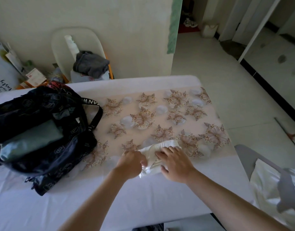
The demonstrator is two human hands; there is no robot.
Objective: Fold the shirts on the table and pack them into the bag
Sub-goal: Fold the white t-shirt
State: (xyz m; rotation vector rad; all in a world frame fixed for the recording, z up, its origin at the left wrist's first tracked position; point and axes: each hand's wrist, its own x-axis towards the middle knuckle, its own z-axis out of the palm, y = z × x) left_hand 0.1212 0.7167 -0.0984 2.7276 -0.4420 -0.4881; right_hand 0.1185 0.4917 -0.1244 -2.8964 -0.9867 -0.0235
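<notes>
Both hands work one small cream-white folded shirt point(157, 157) on the desk point(143, 197), right of the dark patterned fabric bag point(43, 130). Left hand point(131, 164) pinches its edge with clenched fingers; right hand point(175, 164) presses flat, fingers released, on the crumpled bundle.
</notes>
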